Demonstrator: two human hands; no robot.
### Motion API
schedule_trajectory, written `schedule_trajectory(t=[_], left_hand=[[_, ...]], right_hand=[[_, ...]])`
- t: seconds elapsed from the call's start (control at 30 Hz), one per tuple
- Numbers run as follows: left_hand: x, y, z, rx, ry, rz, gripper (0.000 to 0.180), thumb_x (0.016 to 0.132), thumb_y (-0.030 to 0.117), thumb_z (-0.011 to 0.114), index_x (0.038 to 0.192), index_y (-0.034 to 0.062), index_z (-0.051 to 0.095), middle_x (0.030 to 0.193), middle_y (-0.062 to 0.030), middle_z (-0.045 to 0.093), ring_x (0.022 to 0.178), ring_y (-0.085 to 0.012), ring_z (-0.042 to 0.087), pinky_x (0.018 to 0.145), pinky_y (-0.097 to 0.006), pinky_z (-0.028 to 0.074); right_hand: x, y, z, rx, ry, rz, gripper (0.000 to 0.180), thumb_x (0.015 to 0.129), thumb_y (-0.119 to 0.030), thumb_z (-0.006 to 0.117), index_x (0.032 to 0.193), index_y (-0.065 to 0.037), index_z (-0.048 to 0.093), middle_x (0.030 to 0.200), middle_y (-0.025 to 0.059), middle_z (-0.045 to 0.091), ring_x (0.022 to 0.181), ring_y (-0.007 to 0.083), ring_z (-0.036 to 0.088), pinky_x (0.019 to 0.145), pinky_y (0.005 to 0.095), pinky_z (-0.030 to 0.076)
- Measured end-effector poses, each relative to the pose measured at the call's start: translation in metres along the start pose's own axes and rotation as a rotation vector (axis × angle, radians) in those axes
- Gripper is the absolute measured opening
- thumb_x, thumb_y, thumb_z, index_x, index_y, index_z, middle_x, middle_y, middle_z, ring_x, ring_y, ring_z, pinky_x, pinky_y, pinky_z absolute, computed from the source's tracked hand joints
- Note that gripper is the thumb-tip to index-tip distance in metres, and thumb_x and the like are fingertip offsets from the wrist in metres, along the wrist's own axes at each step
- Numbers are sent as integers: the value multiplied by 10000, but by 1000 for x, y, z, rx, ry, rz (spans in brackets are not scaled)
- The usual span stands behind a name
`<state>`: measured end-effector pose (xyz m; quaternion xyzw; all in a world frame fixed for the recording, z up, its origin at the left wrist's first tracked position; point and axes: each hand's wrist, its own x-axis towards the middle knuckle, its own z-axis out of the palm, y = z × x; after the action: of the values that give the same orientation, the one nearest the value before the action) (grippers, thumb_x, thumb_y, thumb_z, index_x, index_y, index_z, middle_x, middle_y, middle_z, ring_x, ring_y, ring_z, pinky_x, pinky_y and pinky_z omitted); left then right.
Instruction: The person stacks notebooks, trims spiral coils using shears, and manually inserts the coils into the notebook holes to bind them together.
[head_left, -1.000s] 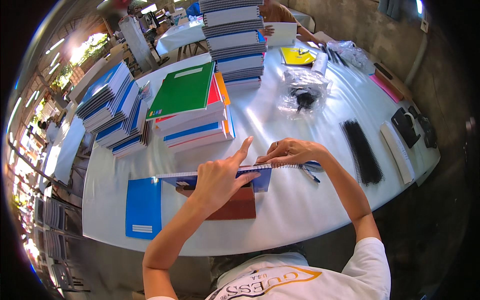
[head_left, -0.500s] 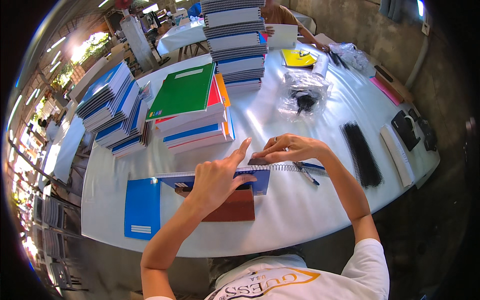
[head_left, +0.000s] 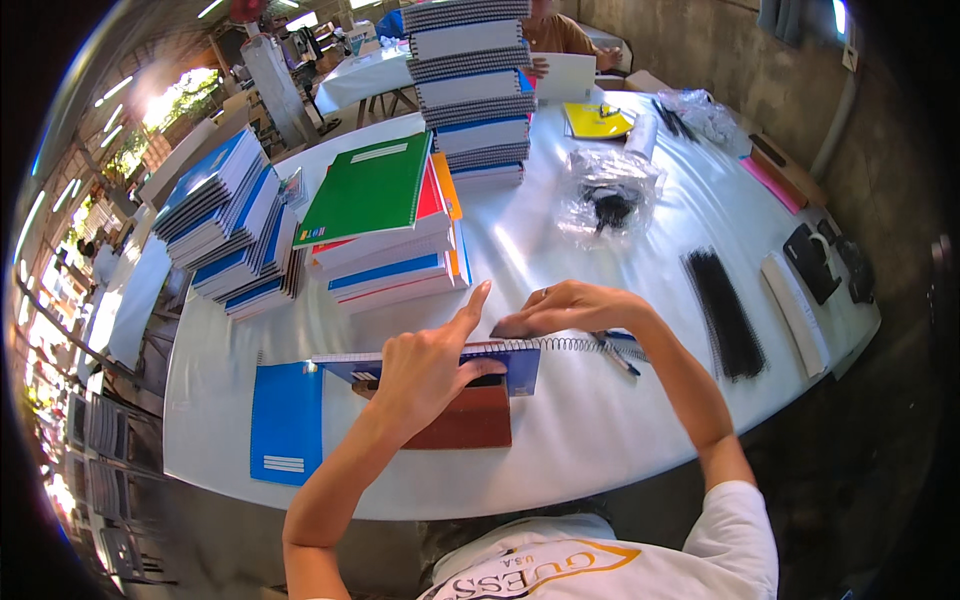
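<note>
A blue-covered notebook [head_left: 522, 372] stands on edge, its punched spine edge upward, against a reddish-brown block [head_left: 465, 420]. My left hand [head_left: 425, 370] grips it, thumb on the near cover, index finger pointing up and away. A thin spiral coil [head_left: 572, 340] runs along the spine and sticks out past the notebook's right end. Just above the spine, my right hand [head_left: 570, 308] is closed on a small dark piece [head_left: 501, 330], mostly covered by the fingers. Flat on the left lies a blue notebook [head_left: 285, 415].
Notebook stacks [head_left: 385, 190] stand beyond my left hand, with a tall stack [head_left: 470, 90] farther back. Pens [head_left: 625, 360] lie beside the coil. Black coils [head_left: 722, 315] and a white roll [head_left: 795, 310] lie right. A plastic bag [head_left: 605, 195] sits ahead; a person [head_left: 560, 35] is across the table.
My right hand has slid slightly left along the spine with the dark piece. My left hand keeps its grip on the notebook. Across the table, the person's arm has drawn back from the plastic bag.
</note>
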<state>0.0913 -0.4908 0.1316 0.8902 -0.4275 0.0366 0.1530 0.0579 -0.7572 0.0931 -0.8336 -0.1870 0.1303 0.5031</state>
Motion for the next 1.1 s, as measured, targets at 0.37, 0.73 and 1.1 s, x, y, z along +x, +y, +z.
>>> schedule_trajectory(t=[0.37,0.73,1.1], left_hand=[[-11,-23,0,-14,160,88,943,736,460,765,1514,163,323,874,-119,689,693,-314,682,597,-399,534],[-17,-23,1,-43,151,-26,966,671,398,816,1502,220,357,1136,-83,705,912,-287,701,746,-377,554],[-16,-36,-5,14,250,54,983,682,481,776,1512,192,337,878,-86,675,809,-253,692,638,-381,549]], right_hand=[[20,-17,8,76,-95,-136,567,949,-475,526,1231,0,652,1184,185,657,1127,316,584,958,433,455],[26,-25,7,223,-94,-214,521,951,-428,568,1184,27,670,1185,151,647,1088,245,580,964,333,435],[48,-32,7,-321,-118,-14,534,951,-430,575,1221,25,647,1225,184,632,1160,256,578,969,359,455]])
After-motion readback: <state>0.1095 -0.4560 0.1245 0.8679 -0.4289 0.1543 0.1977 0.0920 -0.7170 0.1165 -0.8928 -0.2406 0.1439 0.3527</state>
